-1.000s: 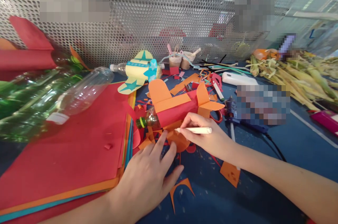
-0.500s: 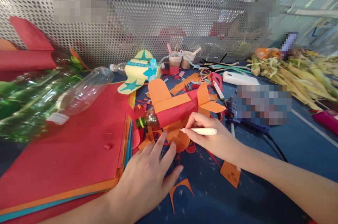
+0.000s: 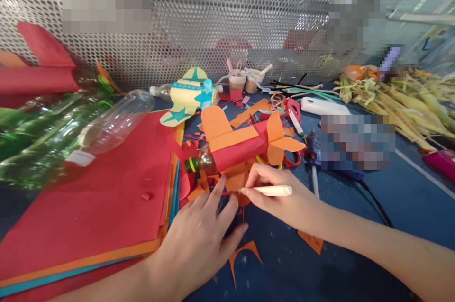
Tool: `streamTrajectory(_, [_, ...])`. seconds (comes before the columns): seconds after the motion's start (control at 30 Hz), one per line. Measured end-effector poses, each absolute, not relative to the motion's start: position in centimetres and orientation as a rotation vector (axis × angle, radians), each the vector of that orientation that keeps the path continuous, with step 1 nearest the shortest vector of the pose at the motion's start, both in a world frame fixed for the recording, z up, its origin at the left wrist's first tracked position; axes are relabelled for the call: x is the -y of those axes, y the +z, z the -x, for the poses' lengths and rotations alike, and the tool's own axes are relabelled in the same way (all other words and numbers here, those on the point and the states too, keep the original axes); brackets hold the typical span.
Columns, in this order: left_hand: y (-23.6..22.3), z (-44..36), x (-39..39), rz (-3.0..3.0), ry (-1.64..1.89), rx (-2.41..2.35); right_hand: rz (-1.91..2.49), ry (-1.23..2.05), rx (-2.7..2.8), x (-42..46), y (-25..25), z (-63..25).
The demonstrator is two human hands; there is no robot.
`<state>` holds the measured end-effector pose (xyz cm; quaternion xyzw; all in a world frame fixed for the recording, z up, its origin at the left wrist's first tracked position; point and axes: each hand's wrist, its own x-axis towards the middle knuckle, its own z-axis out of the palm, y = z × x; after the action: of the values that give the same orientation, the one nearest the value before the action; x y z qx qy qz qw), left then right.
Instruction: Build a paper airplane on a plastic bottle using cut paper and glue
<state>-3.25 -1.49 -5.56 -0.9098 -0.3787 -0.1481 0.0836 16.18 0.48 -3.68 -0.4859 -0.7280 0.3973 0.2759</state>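
My right hand (image 3: 284, 200) grips a white pen (image 3: 272, 190), its tip touching an orange paper piece (image 3: 236, 181) on the blue table. My left hand (image 3: 199, 240) lies flat with fingers spread, its fingertips pressing down that same orange piece. Just behind both hands sits a bottle plane (image 3: 241, 143) wrapped in red paper with orange wings and tail, its green cap (image 3: 192, 165) pointing left.
A stack of red, orange and blue sheets (image 3: 92, 207) lies left, with clear and green bottles (image 3: 71, 136) on it. A yellow-teal bottle plane (image 3: 190, 98), a glue gun (image 3: 314, 152), paper scraps and corn husks (image 3: 401, 100) spread behind. A perforated metal wall closes the back.
My right hand with the pen has shifted slightly down and toward me, tip moving along the orange piece. My left hand stays pressing the paper.
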Motion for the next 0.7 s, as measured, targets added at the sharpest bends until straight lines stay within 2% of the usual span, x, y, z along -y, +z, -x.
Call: streamTrajectory(0.7, [-5.7, 3.2, 1.6, 2.695, -0.438, 1.13, 1.252, 0.942, 1.969, -2.4, -4.8, -16.5])
